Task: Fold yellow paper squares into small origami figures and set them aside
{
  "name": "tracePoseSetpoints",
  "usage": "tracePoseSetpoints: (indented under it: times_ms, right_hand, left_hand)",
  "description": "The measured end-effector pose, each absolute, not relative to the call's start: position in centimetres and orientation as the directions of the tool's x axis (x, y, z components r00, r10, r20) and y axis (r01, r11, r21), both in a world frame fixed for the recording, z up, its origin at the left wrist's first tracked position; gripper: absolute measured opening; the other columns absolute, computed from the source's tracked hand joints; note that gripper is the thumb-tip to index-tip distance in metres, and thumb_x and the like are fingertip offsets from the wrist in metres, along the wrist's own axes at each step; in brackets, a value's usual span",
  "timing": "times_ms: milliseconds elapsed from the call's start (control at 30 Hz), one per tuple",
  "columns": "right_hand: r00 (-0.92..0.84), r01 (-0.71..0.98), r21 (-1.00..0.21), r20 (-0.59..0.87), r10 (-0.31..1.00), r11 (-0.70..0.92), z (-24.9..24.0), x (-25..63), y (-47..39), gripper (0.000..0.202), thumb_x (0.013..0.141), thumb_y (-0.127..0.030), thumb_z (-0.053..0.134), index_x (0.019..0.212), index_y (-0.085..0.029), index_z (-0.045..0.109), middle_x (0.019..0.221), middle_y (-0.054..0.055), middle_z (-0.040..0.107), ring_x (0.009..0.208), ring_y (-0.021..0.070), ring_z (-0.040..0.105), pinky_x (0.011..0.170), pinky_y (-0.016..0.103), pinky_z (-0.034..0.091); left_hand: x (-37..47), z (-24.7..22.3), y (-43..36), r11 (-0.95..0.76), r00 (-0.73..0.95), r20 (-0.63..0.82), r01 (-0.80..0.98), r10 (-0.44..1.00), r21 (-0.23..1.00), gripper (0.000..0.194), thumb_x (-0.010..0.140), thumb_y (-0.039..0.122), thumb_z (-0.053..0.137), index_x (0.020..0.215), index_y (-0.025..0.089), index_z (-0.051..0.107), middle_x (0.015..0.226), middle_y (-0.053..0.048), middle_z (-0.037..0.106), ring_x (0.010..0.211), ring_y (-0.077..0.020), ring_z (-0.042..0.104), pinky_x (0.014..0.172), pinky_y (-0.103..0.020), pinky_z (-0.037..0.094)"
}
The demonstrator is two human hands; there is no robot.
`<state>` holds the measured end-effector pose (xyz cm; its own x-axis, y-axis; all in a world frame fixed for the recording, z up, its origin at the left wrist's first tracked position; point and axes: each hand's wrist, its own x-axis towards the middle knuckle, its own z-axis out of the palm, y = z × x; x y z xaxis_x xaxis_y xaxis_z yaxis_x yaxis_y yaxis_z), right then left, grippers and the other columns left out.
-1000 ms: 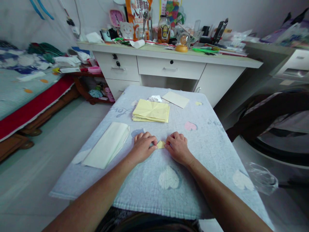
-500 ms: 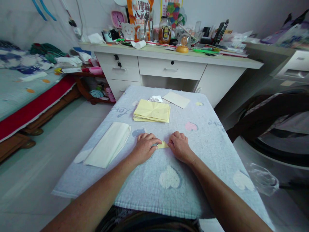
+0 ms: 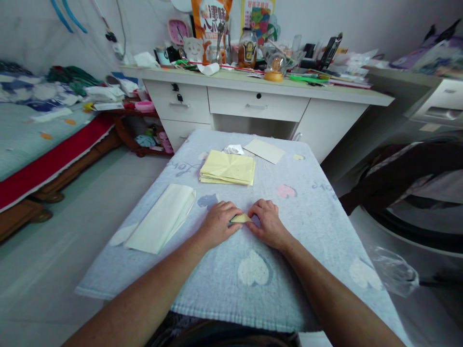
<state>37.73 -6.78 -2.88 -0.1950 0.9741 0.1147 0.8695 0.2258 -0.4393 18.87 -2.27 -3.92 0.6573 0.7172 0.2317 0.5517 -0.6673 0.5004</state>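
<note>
Nearest, forearms reach in from the lower edge over the tabletop (image 3: 307, 260), which is covered by a pale blue cloth printed with hearts. Left hand (image 3: 221, 222) and right hand (image 3: 266, 222) face each other just apart, fingers curled, each holding an end of a small folded yellow paper (image 3: 241, 219). The paper sits between the fingertips, low over the cloth, near the middle of the tabletop; exact contact of the thumbs partly hidden. Left of the left hand, well apart from it: a folded whitish sheet (image 3: 161, 219), lying aslant. Beyond the hands, a stack of yellow paper (image 3: 227, 166), top sheet creased from its centre. Just behind the stack, a crumpled white scrap (image 3: 234, 149); to its right, a flat cream card (image 3: 265, 151), set at an angle. Farther back, a white drawer unit (image 3: 237, 102), its top crowded: amber jar (image 3: 248, 50), orange packet (image 3: 211, 26), pink clock (image 3: 178, 32). Behind all, a pale wall (image 3: 152, 24).
</note>
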Motion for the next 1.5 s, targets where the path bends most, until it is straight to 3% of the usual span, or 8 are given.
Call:
tracePoseSetpoints:
  times_ms: [167,367,500,667,933,1100,1233,1500]
  right_hand:
    - [-0.171,0.805,-0.542,0.175,0.970,0.240,-2.7,37.7,-6.8,0.009,0.083,-0.028,0.059,0.086,-0.020,0.061,0.094,0.004,0.054,0.094,0.0202,0.046,0.085,0.034,0.033]
    - [-0.034,0.707,-0.660,0.328,0.944,0.254,-2.6,37.6,-6.8,0.019,0.085,-0.037,0.055,0.081,-0.018,0.054,0.082,0.004,0.056,0.081,0.0179,0.049,0.076,0.029,0.039]
    - [-0.066,0.611,-0.762,0.222,0.973,0.215,-2.9,37.1,-6.9,0.028,0.088,-0.037,0.052,0.067,-0.019,0.051,0.062,-0.002,0.051,0.061,0.0127,0.047,0.060,0.025,0.036]
    - [-0.093,0.456,-0.871,0.159,0.983,0.184,-3.1,36.6,-6.9,0.026,0.088,-0.041,0.054,0.078,-0.018,0.060,0.067,-0.001,0.056,0.060,0.0113,0.049,0.057,0.023,0.038]
    - [-0.063,0.378,-0.910,0.157,0.986,0.169,-3.5,36.6,-6.8,0.018,0.086,-0.035,0.057,0.079,-0.018,0.054,0.066,-0.002,0.054,0.058,0.0104,0.048,0.055,0.021,0.038]
    - [-0.075,0.379,-0.905,0.176,0.982,0.191,-3.7,36.6,-6.8,0.013,0.087,-0.030,0.055,0.080,-0.019,0.052,0.067,-0.003,0.053,0.059,0.0103,0.047,0.056,0.021,0.037]
    - [-0.122,0.340,-0.916,0.181,0.976,0.212,-3.6,36.6,-6.8,0.015,0.088,-0.031,0.054,0.080,-0.019,0.051,0.068,-0.003,0.053,0.060,0.0104,0.047,0.056,0.021,0.036]
    - [-0.129,0.277,-0.937,0.183,0.975,0.212,-3.4,36.5,-7.0,0.020,0.090,-0.035,0.052,0.079,-0.019,0.052,0.068,-0.002,0.053,0.062,0.0109,0.047,0.060,0.022,0.038]
  left_hand:
    - [18.9,-3.5,-2.6,-0.630,0.633,0.248,0.497,0.733,0.597,0.016,0.084,0.020,0.058,0.098,0.021,0.066,0.093,-0.004,0.066,0.090,-0.0182,0.060,0.081,-0.030,0.045]
    - [19.0,-3.0,-2.9,-0.550,0.520,0.284,0.479,0.806,0.684,0.022,0.090,0.021,0.049,0.097,0.020,0.069,0.091,-0.004,0.069,0.085,-0.0156,0.063,0.077,-0.027,0.048]
    - [19.1,-3.3,-2.9,-0.534,0.445,0.330,0.488,0.832,0.690,0.021,0.089,0.020,0.051,0.099,0.020,0.069,0.095,-0.004,0.072,0.087,-0.0164,0.065,0.078,-0.027,0.050]
    - [19.4,-3.4,-3.3,-0.543,0.468,0.327,0.464,0.821,0.700,0.021,0.088,0.022,0.053,0.103,0.021,0.068,0.095,-0.003,0.073,0.082,-0.0154,0.067,0.073,-0.025,0.051]
    - [19.6,-3.0,-4.0,-0.492,0.538,0.265,0.337,0.800,0.803,0.028,0.083,0.019,0.056,0.109,0.018,0.063,0.092,-0.003,0.072,0.076,-0.0137,0.068,0.070,-0.023,0.053]
    - [19.7,-3.3,-3.8,-0.297,0.510,0.137,0.248,0.849,0.922,0.027,0.082,0.021,0.058,0.108,0.018,0.061,0.092,-0.003,0.072,0.081,-0.0153,0.069,0.072,-0.024,0.053]
    - [19.9,-3.7,-3.6,-0.184,0.499,0.063,0.197,0.865,0.963,0.028,0.080,0.024,0.062,0.107,0.018,0.059,0.080,-0.001,0.071,0.072,-0.0149,0.068,0.067,-0.023,0.051]
    - [19.9,-3.9,-3.5,-0.207,0.512,0.086,0.185,0.855,0.961,0.026,0.081,0.021,0.062,0.105,0.019,0.055,0.081,-0.001,0.068,0.072,-0.0138,0.065,0.068,-0.023,0.049]
